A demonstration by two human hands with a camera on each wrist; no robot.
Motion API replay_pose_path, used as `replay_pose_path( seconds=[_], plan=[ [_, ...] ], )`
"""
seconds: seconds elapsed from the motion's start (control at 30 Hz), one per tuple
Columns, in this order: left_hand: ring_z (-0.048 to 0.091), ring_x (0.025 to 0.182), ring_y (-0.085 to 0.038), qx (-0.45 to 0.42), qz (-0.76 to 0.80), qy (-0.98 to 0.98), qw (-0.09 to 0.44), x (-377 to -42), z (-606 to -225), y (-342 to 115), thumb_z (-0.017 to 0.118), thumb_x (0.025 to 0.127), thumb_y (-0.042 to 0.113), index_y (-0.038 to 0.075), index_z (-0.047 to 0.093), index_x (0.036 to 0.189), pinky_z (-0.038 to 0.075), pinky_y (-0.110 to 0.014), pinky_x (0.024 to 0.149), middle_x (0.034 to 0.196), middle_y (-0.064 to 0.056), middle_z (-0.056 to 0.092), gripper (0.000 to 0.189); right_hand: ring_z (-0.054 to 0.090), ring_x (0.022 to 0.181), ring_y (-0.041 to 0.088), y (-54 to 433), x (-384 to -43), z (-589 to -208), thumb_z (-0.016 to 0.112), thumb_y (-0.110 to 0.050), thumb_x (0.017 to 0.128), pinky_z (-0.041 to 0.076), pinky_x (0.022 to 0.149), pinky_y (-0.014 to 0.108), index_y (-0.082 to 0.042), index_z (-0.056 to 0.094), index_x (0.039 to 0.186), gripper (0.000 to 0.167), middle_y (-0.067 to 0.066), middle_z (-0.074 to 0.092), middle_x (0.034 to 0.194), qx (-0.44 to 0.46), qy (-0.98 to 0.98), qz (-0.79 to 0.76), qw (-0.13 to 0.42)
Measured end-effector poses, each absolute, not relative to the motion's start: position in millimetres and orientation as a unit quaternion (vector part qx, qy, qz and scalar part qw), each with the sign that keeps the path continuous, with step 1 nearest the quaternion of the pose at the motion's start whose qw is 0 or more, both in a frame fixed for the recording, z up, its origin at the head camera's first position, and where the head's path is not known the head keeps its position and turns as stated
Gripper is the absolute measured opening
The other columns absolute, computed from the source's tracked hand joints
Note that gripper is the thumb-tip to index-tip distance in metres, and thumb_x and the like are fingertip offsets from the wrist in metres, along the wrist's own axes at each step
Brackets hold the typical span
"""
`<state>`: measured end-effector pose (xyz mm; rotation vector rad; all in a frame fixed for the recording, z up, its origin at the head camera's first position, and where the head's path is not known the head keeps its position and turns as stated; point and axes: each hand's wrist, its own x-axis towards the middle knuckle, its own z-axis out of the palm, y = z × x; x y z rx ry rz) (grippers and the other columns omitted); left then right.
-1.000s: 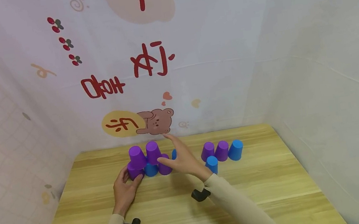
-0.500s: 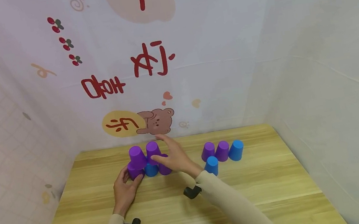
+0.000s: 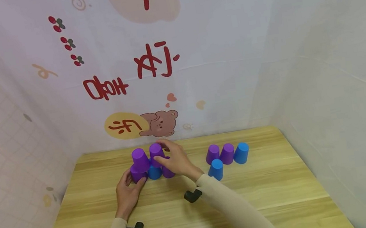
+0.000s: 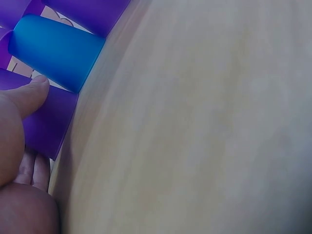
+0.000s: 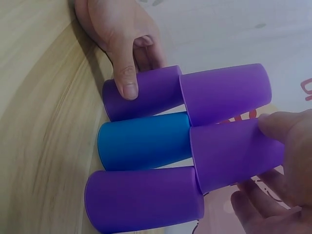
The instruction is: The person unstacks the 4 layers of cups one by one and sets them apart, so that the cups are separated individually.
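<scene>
Upside-down cups form two tiers at the back left. Below stand a purple cup point(image 3: 137, 174), a blue cup point(image 3: 154, 172) and another purple cup point(image 3: 168, 172). Above them sit an upper left purple cup point(image 3: 140, 159) and an upper right purple cup point(image 3: 156, 152). My left hand point(image 3: 126, 195) holds the lower left purple cup between thumb and fingers, as the left wrist view also shows. With thumb in front and fingers behind, my right hand point(image 3: 178, 162) grips the upper right purple cup, partly covering the lower right one.
To the right stand two purple cups point(image 3: 213, 154) point(image 3: 227, 154), a blue cup point(image 3: 241, 153) and a nearer blue cup point(image 3: 216, 170), all upside down. A printed cloth wall point(image 3: 221, 84) rises behind the wooden table point(image 3: 269, 195).
My right hand has moved left and closed round the upper right purple cup. A blue cup glimpsed beside that hand a second ago is out of sight. My left hand has stayed put.
</scene>
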<state>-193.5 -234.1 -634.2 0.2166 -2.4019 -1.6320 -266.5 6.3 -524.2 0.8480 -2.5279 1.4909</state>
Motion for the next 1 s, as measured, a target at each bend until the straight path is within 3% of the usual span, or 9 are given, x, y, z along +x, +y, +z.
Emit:
replay_pose_path(
  seconds=[0.17, 0.23, 0.37, 0.5, 0.63, 0.73, 0.8, 0.93, 1.0],
  plan=[
    [0.065, 0.15, -0.038, 0.073, -0.553, -0.822, 0.112, -194.1, -634.3, -234.4, 0.088, 0.102, 0.02, 0.007, 0.055, 0.164, 0.055, -0.027, 0.125, 0.163, -0.023, 0.064, 0.072, 0.076, 0.134, 0.034, 4.3, -266.9, -526.0, 0.083, -0.013, 0.104, 0.066, 0.115, 0.05, -0.005, 0.061, 0.153, 0.055, 0.018, 0.076, 0.144, 0.271, -0.817, 0.508, 0.036],
    [0.065, 0.15, -0.038, 0.073, -0.553, -0.822, 0.111, -193.8, -635.0, -234.3, 0.087, 0.102, 0.021, 0.008, 0.054, 0.165, 0.055, -0.031, 0.126, 0.163, -0.022, 0.064, 0.072, 0.077, 0.132, 0.035, 3.5, -266.3, -526.0, 0.083, -0.013, 0.103, 0.067, 0.114, 0.049, -0.005, 0.062, 0.152, 0.054, 0.018, 0.076, 0.143, 0.269, -0.815, 0.511, 0.036],
    [0.066, 0.149, -0.037, 0.072, -0.555, -0.821, 0.115, -192.9, -635.3, -234.3, 0.088, 0.102, 0.022, 0.007, 0.055, 0.164, 0.049, -0.005, 0.115, 0.162, -0.022, 0.065, 0.072, 0.078, 0.131, 0.033, 2.4, -265.0, -525.2, 0.084, -0.012, 0.103, 0.069, 0.111, 0.042, -0.003, 0.062, 0.151, 0.053, 0.018, 0.077, 0.141, 0.267, -0.815, 0.513, 0.041],
    [0.066, 0.149, -0.037, 0.071, -0.556, -0.82, 0.119, -192.7, -635.1, -234.5, 0.089, 0.101, 0.022, 0.007, 0.056, 0.163, 0.046, -0.001, 0.112, 0.161, -0.023, 0.066, 0.072, 0.077, 0.13, 0.036, 2.6, -264.0, -523.7, 0.084, -0.01, 0.102, 0.069, 0.111, 0.047, 0.003, 0.061, 0.151, 0.055, 0.021, 0.076, 0.14, 0.271, -0.806, 0.525, 0.043],
    [0.065, 0.15, -0.038, 0.071, -0.554, -0.822, 0.116, -192.3, -634.7, -234.2, 0.088, 0.102, 0.023, 0.007, 0.055, 0.163, 0.055, -0.025, 0.125, 0.162, -0.022, 0.065, 0.072, 0.077, 0.13, 0.036, 4.3, -263.9, -523.3, 0.084, -0.009, 0.102, 0.068, 0.111, 0.048, 0.002, 0.061, 0.15, 0.054, 0.02, 0.076, 0.14, 0.27, -0.804, 0.528, 0.044],
    [0.064, 0.151, -0.039, 0.07, -0.553, -0.822, 0.114, -192.4, -634.6, -234.1, 0.087, 0.102, 0.023, 0.007, 0.055, 0.164, 0.052, -0.044, 0.129, 0.163, -0.023, 0.064, 0.071, 0.077, 0.129, 0.034, 6.2, -264.0, -523.0, 0.084, -0.008, 0.101, 0.069, 0.111, 0.046, -0.001, 0.062, 0.149, 0.053, 0.018, 0.076, 0.139, 0.269, -0.804, 0.528, 0.051],
    [0.064, 0.151, -0.04, 0.072, -0.551, -0.824, 0.114, -192.5, -634.7, -234.1, 0.087, 0.102, 0.023, 0.007, 0.054, 0.164, 0.053, -0.041, 0.129, 0.163, -0.023, 0.064, 0.072, 0.077, 0.128, 0.034, 8.0, -263.5, -522.0, 0.084, -0.008, 0.101, 0.069, 0.11, 0.048, -0.001, 0.061, 0.149, 0.053, 0.018, 0.076, 0.139, 0.271, -0.801, 0.53, 0.058],
    [0.065, 0.15, -0.038, 0.079, -0.548, -0.825, 0.113, -192.5, -635.0, -234.6, 0.088, 0.102, 0.024, 0.008, 0.054, 0.165, 0.053, -0.015, 0.121, 0.163, -0.022, 0.064, 0.073, 0.078, 0.126, 0.037, 14.0, -260.7, -516.3, 0.083, -0.008, 0.101, 0.07, 0.108, 0.051, 0.001, 0.061, 0.149, 0.053, 0.02, 0.075, 0.139, 0.279, -0.796, 0.532, 0.074],
    [0.065, 0.15, -0.038, 0.078, -0.547, -0.826, 0.111, -192.6, -635.3, -235.0, 0.088, 0.102, 0.024, 0.007, 0.053, 0.165, 0.053, -0.014, 0.121, 0.163, -0.022, 0.064, 0.074, 0.078, 0.125, 0.036, 18.2, -258.6, -512.4, 0.084, -0.009, 0.101, 0.07, 0.107, 0.051, -0.001, 0.061, 0.148, 0.053, 0.019, 0.076, 0.139, 0.279, -0.797, 0.529, 0.083]
  ],
)
